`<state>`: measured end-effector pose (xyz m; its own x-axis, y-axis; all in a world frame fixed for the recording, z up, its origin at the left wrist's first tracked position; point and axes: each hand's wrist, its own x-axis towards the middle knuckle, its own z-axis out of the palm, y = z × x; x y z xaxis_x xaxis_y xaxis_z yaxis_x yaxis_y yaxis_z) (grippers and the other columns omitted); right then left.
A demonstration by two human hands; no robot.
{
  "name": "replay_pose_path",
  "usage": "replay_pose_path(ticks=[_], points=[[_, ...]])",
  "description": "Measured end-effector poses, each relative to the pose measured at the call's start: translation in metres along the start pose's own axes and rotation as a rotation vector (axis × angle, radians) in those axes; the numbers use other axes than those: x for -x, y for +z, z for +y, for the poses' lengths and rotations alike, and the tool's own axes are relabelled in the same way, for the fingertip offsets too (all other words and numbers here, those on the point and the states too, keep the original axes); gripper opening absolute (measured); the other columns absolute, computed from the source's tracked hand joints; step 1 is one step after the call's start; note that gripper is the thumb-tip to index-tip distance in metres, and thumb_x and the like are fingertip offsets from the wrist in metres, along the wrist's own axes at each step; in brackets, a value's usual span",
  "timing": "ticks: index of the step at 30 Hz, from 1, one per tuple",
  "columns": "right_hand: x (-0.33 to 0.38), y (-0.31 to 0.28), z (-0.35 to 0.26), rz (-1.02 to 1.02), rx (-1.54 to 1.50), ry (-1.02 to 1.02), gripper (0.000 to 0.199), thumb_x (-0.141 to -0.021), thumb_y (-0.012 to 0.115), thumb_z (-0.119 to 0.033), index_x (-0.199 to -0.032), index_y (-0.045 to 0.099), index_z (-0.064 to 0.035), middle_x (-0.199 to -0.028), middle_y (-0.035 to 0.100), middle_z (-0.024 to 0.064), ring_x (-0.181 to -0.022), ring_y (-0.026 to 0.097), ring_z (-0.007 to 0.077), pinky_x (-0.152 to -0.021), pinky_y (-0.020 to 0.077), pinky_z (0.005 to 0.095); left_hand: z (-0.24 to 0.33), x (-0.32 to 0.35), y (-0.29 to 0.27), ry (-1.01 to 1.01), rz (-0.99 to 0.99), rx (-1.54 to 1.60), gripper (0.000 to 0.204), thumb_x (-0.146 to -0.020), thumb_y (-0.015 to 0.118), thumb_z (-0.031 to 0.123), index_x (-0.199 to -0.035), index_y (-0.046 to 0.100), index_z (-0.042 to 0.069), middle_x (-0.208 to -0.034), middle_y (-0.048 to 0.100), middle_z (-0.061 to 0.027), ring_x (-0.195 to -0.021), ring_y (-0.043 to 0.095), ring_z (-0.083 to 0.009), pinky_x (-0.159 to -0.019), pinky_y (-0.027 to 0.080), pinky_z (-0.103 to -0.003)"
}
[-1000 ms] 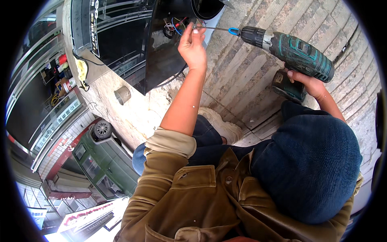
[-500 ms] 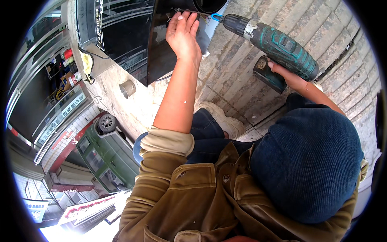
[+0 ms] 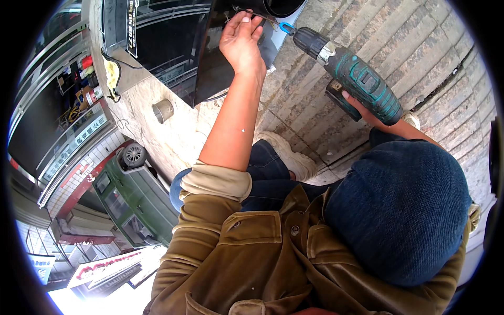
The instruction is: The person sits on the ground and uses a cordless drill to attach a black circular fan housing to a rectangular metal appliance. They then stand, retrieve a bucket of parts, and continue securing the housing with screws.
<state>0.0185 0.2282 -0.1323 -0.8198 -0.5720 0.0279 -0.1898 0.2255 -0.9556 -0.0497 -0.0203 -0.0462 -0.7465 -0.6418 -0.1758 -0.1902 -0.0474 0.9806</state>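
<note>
My right hand grips the handle of a teal and black cordless drill, mostly hidden behind it. The drill points up and left, and a long thin drill bit runs from its blue collar to the edge of a dark glossy panel. My left hand is raised at that edge with its fingertips curled around the bit. A round dark opening sits just above the bit's tip. My blue knit cap and brown jacket fill the lower half of the view.
Ribbed grey paving lies under the drill. A short grey cylinder stands on pale stone beside the panel. A yellow object with a black cable lies at the left. A green vehicle and shopfronts are beyond. A white shoe is below my arm.
Both hands and the drill moved up and left toward the dark panel. My left hand went from pinching the bit, to flat on the panel, to curled at the bit.
</note>
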Motion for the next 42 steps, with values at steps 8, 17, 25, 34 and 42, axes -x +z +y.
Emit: replay_pose_path(ticks=[8,17,25,34,42], points=[[0.007,0.032,0.044,0.047,-0.932,0.233,0.034,-0.09,0.057,-0.017,-0.12,0.053,-0.001,-0.11,0.061,0.0111,-0.099,0.058,0.0151,-0.088,0.0448,0.0272,-0.004,-0.008,-0.003,0.02,0.011,0.032,0.013,-0.088,0.055,0.005,-0.1,0.057,0.001,-0.098,0.064,-0.0087,-0.085,0.065,-0.0189,-0.07,0.052,-0.027],[-0.019,0.015,0.004,0.002,-0.358,-0.005,0.034,-0.087,0.054,-0.014,-0.119,0.053,-0.0027,-0.107,0.059,0.0108,-0.097,0.058,0.0224,-0.085,0.0443,0.0305,-0.007,-0.013,-0.008,0.025,0.004,0.023,0.012,-0.089,0.054,0.003,-0.101,0.054,0.002,-0.103,0.063,-0.0098,-0.087,0.065,-0.0203,-0.069,0.052,-0.027],[-0.02,0.016,-0.002,0.105,-0.235,-0.063,0.043,-0.073,0.063,-0.005,-0.115,0.055,-0.0055,-0.1,0.06,0.0129,-0.09,0.059,0.0279,-0.079,0.0459,0.0321,-0.002,-0.017,-0.017,0.046,0.003,-0.135,0.019,-0.088,0.056,0.005,-0.106,0.052,0.001,-0.103,0.062,-0.0107,-0.093,0.063,-0.0211,-0.077,0.05,-0.031],[-0.024,0.012,-0.009,0.047,-0.026,-0.161,0.047,-0.068,0.063,-0.006,-0.114,0.052,-0.0071,-0.087,0.056,0.0124,-0.083,0.057,0.0309,-0.074,0.0449,0.036,0.008,-0.01,-0.002,-0.161,-0.055,-0.13,0.021,-0.092,0.05,0.011,-0.109,0.051,-0.001,-0.097,0.065,-0.0131,-0.085,0.064,-0.0198,-0.075,0.049,-0.03],[-0.025,0.014,-0.026,-0.06,0.05,-0.207,0.036,-0.072,0.055,-0.004,-0.107,0.048,-0.0047,-0.09,0.054,0.0138,-0.085,0.054,0.0332,-0.076,0.0417,0.0377,0.029,0.034,-0.032,-0.183,-0.275,-0.493,0.025,-0.092,0.05,0.011,-0.11,0.052,-0.006,-0.1,0.064,-0.0182,-0.088,0.064,-0.0222,-0.075,0.051,-0.028]])
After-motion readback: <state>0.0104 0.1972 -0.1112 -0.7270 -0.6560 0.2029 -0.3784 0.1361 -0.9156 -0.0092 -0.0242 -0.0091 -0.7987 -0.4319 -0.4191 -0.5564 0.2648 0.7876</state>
